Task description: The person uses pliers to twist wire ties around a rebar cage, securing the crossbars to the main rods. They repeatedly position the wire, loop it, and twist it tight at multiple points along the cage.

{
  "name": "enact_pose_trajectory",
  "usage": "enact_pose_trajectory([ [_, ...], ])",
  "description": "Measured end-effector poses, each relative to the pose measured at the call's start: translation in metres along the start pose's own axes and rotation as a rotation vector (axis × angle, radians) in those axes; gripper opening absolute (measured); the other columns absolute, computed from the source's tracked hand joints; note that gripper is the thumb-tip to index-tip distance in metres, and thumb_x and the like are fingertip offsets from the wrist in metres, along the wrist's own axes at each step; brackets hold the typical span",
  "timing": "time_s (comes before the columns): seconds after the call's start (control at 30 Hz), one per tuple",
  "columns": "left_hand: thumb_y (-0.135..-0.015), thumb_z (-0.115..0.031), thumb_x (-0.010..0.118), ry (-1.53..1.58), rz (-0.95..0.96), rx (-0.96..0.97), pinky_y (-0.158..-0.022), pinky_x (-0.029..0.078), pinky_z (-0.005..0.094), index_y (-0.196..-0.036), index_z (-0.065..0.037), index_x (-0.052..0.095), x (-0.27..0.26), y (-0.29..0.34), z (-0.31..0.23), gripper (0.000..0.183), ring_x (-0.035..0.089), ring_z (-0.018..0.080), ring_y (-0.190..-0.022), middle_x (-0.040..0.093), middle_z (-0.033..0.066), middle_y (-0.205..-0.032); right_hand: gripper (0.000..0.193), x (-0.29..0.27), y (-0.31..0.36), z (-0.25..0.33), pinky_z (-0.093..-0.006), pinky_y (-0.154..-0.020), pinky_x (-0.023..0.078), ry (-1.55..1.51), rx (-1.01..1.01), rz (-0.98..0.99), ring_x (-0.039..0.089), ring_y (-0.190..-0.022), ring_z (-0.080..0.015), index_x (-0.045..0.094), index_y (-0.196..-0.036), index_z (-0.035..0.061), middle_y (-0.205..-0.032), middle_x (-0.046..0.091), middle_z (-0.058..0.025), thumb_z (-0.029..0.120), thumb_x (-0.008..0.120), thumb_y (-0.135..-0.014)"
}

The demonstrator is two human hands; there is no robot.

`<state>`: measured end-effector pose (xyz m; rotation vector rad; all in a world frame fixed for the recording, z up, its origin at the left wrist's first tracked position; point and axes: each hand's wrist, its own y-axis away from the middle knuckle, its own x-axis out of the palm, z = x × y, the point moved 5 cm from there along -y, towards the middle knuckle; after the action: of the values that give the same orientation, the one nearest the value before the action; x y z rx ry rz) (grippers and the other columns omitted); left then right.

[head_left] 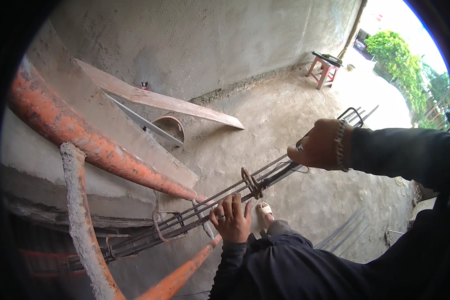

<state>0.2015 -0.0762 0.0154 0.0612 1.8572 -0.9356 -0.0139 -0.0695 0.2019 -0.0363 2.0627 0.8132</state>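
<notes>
A long, narrow rebar cage (185,218) runs slantwise from the lower left to the upper right, its steel bars passing through several square stirrups. My left hand (231,218) has its fingers curled over the bars near the middle. Just right of it, a bunch of rusty stirrups (251,183) sits around the bars. My right hand (321,145) is closed in a fist farther up the cage. Dark strands and a thin wire loop show beside this fist, but its grip hides what is inside. Beyond it, bar ends and another stirrup (352,115) stick out.
Orange scaffold pipes (102,145), crusted with cement, stand at the left by a concrete ledge (75,187). A long plank (170,102) slopes near the wall. A red and white stool (325,70) stands far right. Thin rods (342,232) lie on the floor near my foot.
</notes>
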Motion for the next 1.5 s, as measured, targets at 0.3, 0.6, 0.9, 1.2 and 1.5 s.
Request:
enact_pose_trajectory([
  [0.3,-0.074,-0.032,0.086,-0.052,-0.065,-0.007,-0.098,0.034,0.0444,-0.113,-0.018,0.061,0.009,0.002,-0.002,0.049,0.055,0.0205,-0.107,0.061,-0.0017,-0.110,0.056,0.021,-0.014,-0.013,-0.0433,-0.069,0.058,-0.359,0.005,0.364,0.072,-0.075,-0.0346,0.048,-0.119,-0.0009,-0.077,0.070,-0.0157,0.019,0.074,-0.074],
  [0.6,-0.076,-0.031,0.084,0.050,-0.021,-0.076,-0.098,0.033,0.0478,-0.104,-0.013,0.062,0.005,-0.001,-0.001,0.041,0.054,0.0229,-0.099,0.060,0.0018,-0.098,0.025,-0.018,-0.008,-0.024,-0.0380,-0.085,0.055,0.453,-0.092,-0.897,0.064,-0.092,-0.0190,0.065,-0.094,0.0109,-0.082,0.061,-0.0015,0.030,0.072,-0.079],
  [0.9,-0.072,-0.055,0.077,0.122,0.108,-0.157,-0.099,0.030,0.0524,-0.107,-0.008,0.060,-0.004,-0.010,-0.007,0.061,0.049,0.0294,-0.100,0.056,0.0078,-0.099,0.020,-0.043,-0.088,-0.053,-0.0286,-0.070,0.053,0.478,-0.401,-0.665,0.069,-0.074,-0.0143,0.063,-0.073,0.0110,-0.069,0.064,0.0007,0.027,0.070,-0.083],
  [1.2,-0.075,-0.071,0.073,0.029,0.064,-0.219,-0.098,0.031,0.0517,-0.096,-0.008,0.062,0.005,-0.009,-0.009,0.067,0.048,0.0284,-0.099,0.056,0.0066,-0.095,0.025,-0.049,-0.138,-0.060,-0.0334,-0.070,0.053,0.503,-0.531,-0.464,0.067,-0.072,-0.0172,0.064,-0.083,0.0086,-0.067,0.061,0.0006,0.032,0.071,-0.083],
  [1.5,-0.074,-0.073,0.072,-0.021,0.007,-0.204,-0.096,0.030,0.0501,-0.090,-0.010,0.063,0.011,-0.007,-0.006,0.065,0.048,0.0268,-0.098,0.055,0.0042,-0.089,0.017,-0.038,-0.133,-0.069,-0.0338,-0.070,0.054,0.445,-0.475,-0.410,0.068,-0.075,-0.0185,0.066,-0.087,0.0088,-0.072,0.063,-0.0010,0.026,0.068,-0.087],
])
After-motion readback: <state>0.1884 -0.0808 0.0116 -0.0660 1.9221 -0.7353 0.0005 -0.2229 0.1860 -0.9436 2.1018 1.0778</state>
